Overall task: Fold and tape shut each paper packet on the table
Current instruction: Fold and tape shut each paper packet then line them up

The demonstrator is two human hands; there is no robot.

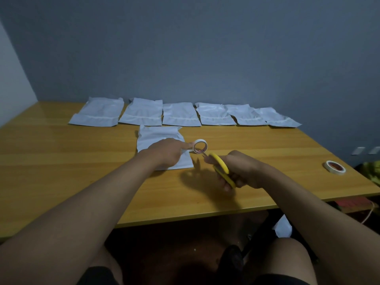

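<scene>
A white paper packet lies flat near the middle of the wooden table. My left hand rests on its lower part and holds a white tape roll upright at the packet's right edge. My right hand grips yellow-handled scissors, whose tips point at the roll's lower edge. Several more white packets lie in a row along the table's far side.
A second tape roll lies flat near the table's right edge. A grey wall stands right behind the packet row. My knees and a dark floor with a white scrap show under the table's front edge.
</scene>
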